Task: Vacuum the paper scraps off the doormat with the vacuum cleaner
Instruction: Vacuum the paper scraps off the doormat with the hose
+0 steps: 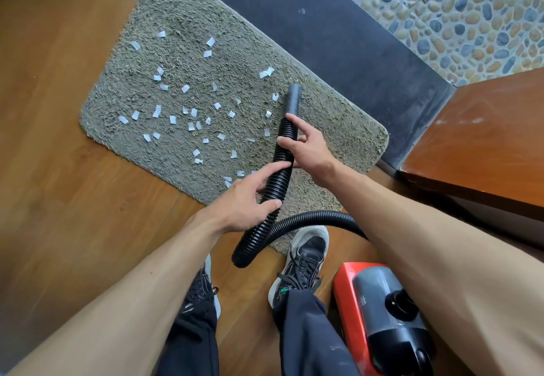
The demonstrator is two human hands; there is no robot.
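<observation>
Both forearms stretched forward, left hand (244, 199) and right hand (308, 152) curled around the hose (282, 156), right one farther ahead.

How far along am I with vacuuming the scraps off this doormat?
Barely started. Done: the vacuum cleaner is out, and the left hand and right hand grip the hose. In hand: the nozzle points at the doormat's right part. Left: many paper scraps lie across its middle and left.
</observation>
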